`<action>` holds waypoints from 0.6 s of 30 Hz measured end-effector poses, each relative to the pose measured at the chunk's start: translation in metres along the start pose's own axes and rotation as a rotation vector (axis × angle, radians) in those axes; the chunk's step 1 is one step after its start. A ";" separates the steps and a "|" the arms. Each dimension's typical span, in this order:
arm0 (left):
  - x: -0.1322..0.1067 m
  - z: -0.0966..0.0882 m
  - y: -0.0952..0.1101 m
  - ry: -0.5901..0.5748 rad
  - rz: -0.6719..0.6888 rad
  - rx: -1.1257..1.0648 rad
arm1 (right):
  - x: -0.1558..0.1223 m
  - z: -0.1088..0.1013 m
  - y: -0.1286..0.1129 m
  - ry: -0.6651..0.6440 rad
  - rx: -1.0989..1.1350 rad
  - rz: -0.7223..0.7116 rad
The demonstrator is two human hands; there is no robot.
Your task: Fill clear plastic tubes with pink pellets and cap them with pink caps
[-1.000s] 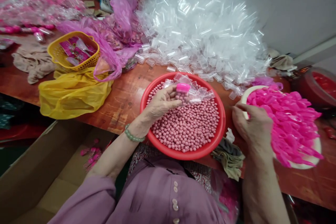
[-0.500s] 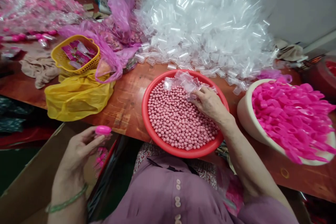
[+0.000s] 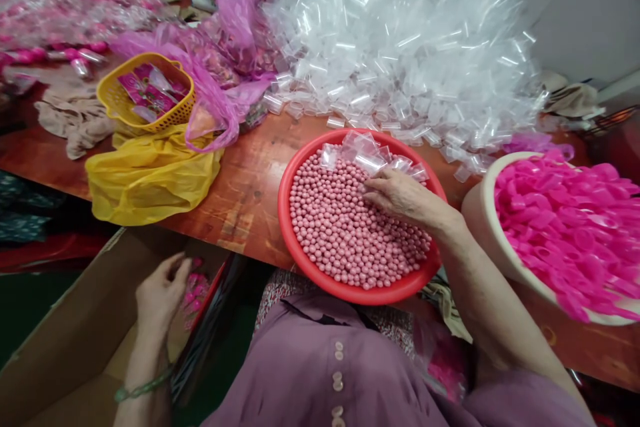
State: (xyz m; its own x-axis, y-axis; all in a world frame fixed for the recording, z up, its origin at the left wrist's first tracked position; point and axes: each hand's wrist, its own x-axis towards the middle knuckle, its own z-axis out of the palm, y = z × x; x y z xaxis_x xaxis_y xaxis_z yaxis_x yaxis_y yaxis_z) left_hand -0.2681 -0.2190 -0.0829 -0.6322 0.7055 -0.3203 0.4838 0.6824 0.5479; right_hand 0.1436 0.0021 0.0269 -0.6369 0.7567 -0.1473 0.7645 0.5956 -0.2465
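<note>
worn red-brown wooden table (image 3: 250,180): red basin (image 3: 293,240), yellow bag (image 3: 150,177), yellow basket (image 3: 120,103), clear tube pile (image 3: 410,47), cream bowl (image 3: 483,227).

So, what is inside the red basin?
Pink balls fill the red basin, with clear tubes on them at the far side. The right hand covers some; the bottom is hidden.

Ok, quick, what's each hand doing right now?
Left hand: curled over the cardboard box, hold cannot be told.
Right hand: fingertips on clear tubes in the red basin; grip cannot be told.
</note>
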 end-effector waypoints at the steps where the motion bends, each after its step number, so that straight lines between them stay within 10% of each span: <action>1: -0.006 -0.004 0.027 0.042 0.073 -0.207 | 0.002 -0.002 -0.001 -0.031 -0.017 0.014; 4: -0.026 0.001 0.119 -0.038 0.414 -0.630 | 0.011 -0.011 -0.005 -0.144 -0.050 0.070; 9: -0.028 0.059 0.233 -0.585 0.682 -0.648 | 0.018 -0.016 -0.018 -0.220 -0.162 0.091; 18: -0.022 0.108 0.264 -0.701 0.675 -0.400 | 0.017 0.018 -0.034 -0.093 -0.042 -0.012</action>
State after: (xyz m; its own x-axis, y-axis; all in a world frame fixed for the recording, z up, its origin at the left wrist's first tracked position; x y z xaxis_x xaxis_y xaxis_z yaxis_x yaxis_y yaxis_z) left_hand -0.0611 -0.0344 -0.0145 0.2477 0.9558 -0.1586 0.2891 0.0833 0.9537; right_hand 0.1046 -0.0099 0.0152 -0.6512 0.7222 -0.2330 0.7588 0.6170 -0.2086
